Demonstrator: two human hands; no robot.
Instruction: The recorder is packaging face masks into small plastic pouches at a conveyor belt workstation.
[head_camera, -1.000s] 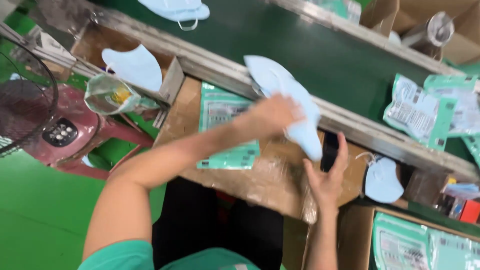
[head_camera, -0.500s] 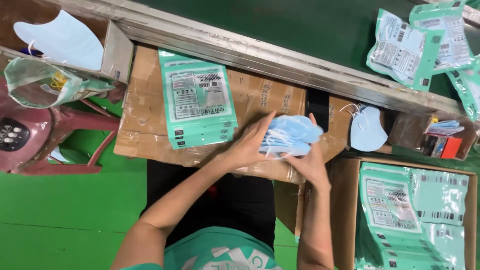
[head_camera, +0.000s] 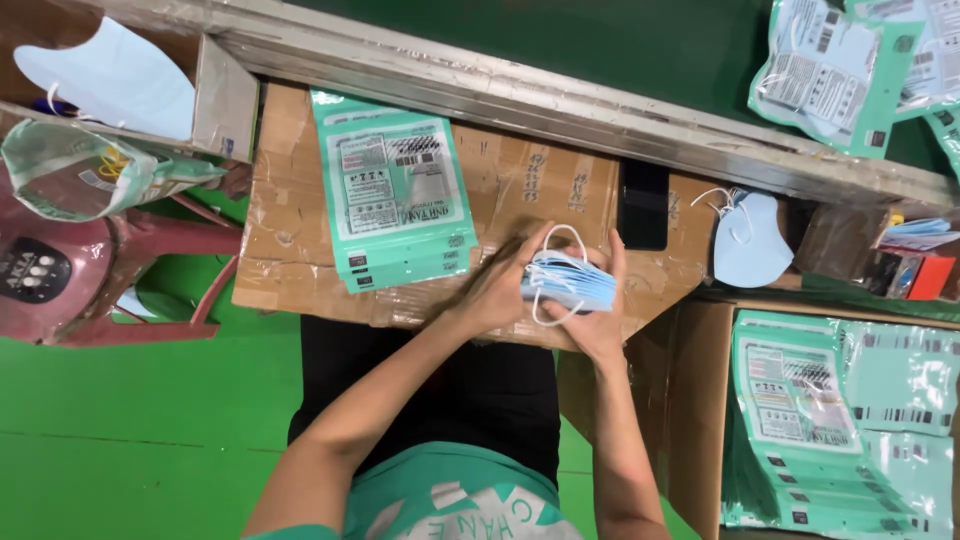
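Head view, item one: we hold a stack of light-blue face masks (head_camera: 568, 282) between both hands, over the taped cardboard work surface (head_camera: 520, 190) on our lap. Our left hand (head_camera: 497, 288) presses the stack's near-left edge, fingers curled closed against it; our right hand (head_camera: 600, 310) cups the right side from beneath, thumb up along the far edge, fingers wrapped narrow round the bundle. White ear loops (head_camera: 556, 268) arch out of the stack at top and bottom.

Step in hand, as we judge it: squaring the masks into one even bundle. The next move would call for a firm one-handed pinch so the layers do not fan, with the loops tucked in.

Item two: a stack of mint-green printed pouches (head_camera: 395, 200) lies flat on the cardboard, just left of our hands, apart from them.

Item three: a dark phone-like slab (head_camera: 643, 205) rests against the metal rail (head_camera: 520, 95) beyond the hands.

Item four: a single loose blue mask (head_camera: 752, 240) lies to the right, near the rail.

Item five: an open carton (head_camera: 700, 420) at lower right holds more green pouches (head_camera: 805, 420), stacked.

Item six: a cardboard box (head_camera: 225, 95) at upper left holds a large pale-blue mask sheet (head_camera: 110, 80); a crumpled clear bag (head_camera: 90, 170) lies below it.
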